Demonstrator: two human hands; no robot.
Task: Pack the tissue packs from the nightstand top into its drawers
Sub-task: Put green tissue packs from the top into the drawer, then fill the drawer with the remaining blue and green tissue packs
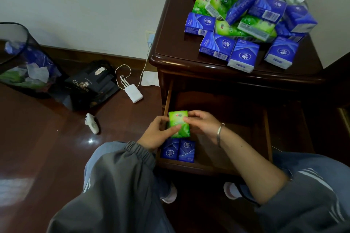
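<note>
A green tissue pack (pixel 178 122) is held over the left side of the open drawer (pixel 195 163) of the dark wooden nightstand (pixel 170 51). My left hand (pixel 157 135) grips its left edge and lower part. My right hand (pixel 202 124), with a bracelet on the wrist, pinches its right edge. Two blue tissue packs (pixel 178 150) stand side by side in the drawer's front left corner, just below the green one. A heap of blue, green, red and purple tissue packs (pixel 244 19) covers the nightstand top.
On the dark wood floor to the left lie a mesh waste bin (pixel 20 58) full of wrappers, a black bag (pixel 89 85), a white power bank (pixel 133 92) with a cable to the wall socket, and a small white object (pixel 92 123). My knees frame the drawer.
</note>
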